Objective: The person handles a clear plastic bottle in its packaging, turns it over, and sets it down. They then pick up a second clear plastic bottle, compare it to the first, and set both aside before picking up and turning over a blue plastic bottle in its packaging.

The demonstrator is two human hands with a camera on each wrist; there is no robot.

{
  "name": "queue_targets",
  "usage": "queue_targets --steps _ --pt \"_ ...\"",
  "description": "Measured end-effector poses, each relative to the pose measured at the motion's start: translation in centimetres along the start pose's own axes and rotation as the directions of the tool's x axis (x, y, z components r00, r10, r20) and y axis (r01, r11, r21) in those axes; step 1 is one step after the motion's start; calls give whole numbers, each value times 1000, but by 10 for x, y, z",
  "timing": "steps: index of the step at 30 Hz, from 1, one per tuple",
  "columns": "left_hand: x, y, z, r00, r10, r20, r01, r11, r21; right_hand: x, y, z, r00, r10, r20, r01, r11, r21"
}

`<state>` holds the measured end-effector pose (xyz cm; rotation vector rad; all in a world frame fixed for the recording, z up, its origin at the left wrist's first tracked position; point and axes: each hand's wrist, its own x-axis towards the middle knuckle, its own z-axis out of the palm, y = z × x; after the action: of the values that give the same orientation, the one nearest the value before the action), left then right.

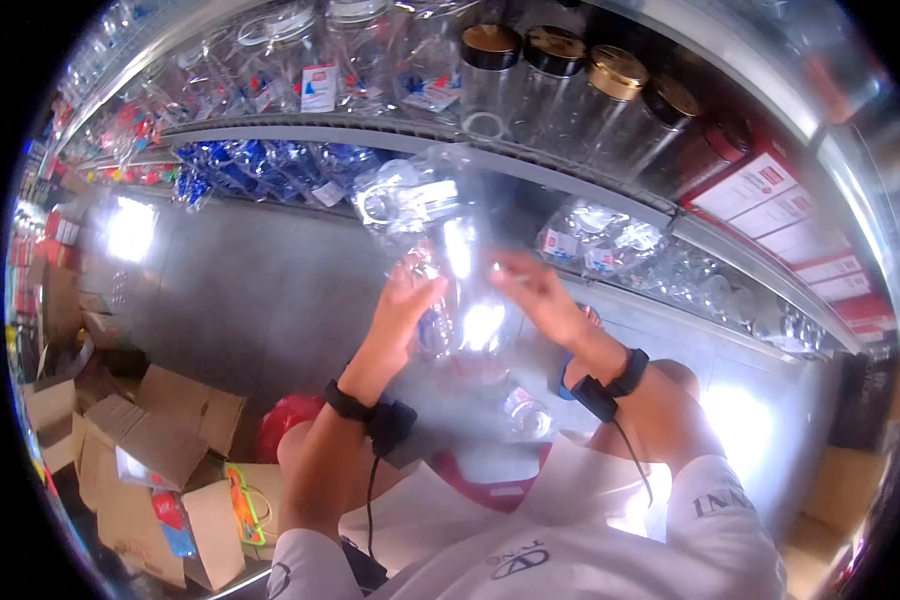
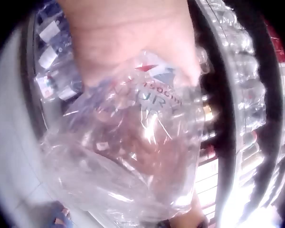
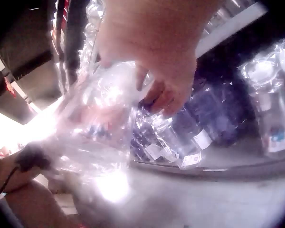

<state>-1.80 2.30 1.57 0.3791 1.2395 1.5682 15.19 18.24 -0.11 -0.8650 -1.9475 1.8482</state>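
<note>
You have the plastic-wrapped clear container [image 1: 458,255] up in front of you, between both hands. Your left hand [image 1: 407,300] grips its near left side, thumb laid on the film; your right hand [image 1: 542,297] has its fingers curled at the film's right edge and seems to pinch it, though blur hides the exact contact. Printed lettering shows through the wrap, just beyond your left palm.

The step in hand looks like handling the wrapping in mid-air rather than placing anything. I'd judge that the next move calls for a steady left hold while your right fingers work along the loose film; the slick wrap could slip or crumple.

Mind the shelf edge [image 1: 560,178] just beyond the grip: it slants from upper left toward your right, and the container's top overlaps it in the head view, though I can't tell whether they touch. Above that edge stand black-lidded jars [image 1: 490,70]; below it, left of the grip, lie blue-tinted wrapped bottles [image 1: 270,172], and right of it wrapped clear containers [image 1: 598,240]. Your best room is over the grey floor [image 1: 250,275], left of the grip. Nearer you, farther left, cardboard boxes [image 1: 135,520] limit the swing. Directly below sits another labelled clear container [image 1: 528,413].
</note>
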Motion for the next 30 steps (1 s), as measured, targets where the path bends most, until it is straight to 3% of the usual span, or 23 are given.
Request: queue_targets --steps 3,5,7,8,11,15,18,20,21,22,25,28,30 --pt "5 -4 -5 999 -11 -41 5 992 -130 40 48 -35 957 -51 -286 -15 975 -223" --pt "1 7 0 999 5 -37 -12 983 -183 48 55 -63 903 -167 -396 -69 853 -518" --pt "3 6 -5 995 53 -83 -66 984 -168 47 32 -83 859 -344 -379 -165 513 -842" --pt "3 6 -6 990 79 -119 -97 984 -152 53 43 -92 853 -395 -341 -165 416 -894" --pt "8 2 -25 964 177 -198 -183 983 -13 52 43 -97 877 -259 -405 -312 335 -889" --pt "6 13 -25 953 224 -202 -233 972 -22 61 56 -119 914 -110 -390 -339 319 -885" --pt "-4 26 -17 961 202 -189 -231 962 -146 61 66 -113 906 -211 -366 -347 125 -930" --pt "-1 20 -24 956 215 -201 -244 961 -132 55 68 -103 910 -303 -284 -277 68 -958" --pt "0 20 -27 952 223 -208 -251 960 -120 53 64 -96 906 -348 -242 -243 44 -969" --pt "1 19 -28 951 216 -223 -254 954 -157 57 59 -90 927 -262 -269 -254 93 -963" --pt "-3 25 -28 944 174 -281 -216 968 -126 49 45 -76 962 -244 -121 -113 48 -992" --pt "-4 27 -35 940 212 -267 -254 958 -135 53 62 -72 922 -388 0 89 213 -973" --pt "-4 26 -38 935 232 -267 -276 951 -140 55 60 -71 964 -265 1 74 263 -962"
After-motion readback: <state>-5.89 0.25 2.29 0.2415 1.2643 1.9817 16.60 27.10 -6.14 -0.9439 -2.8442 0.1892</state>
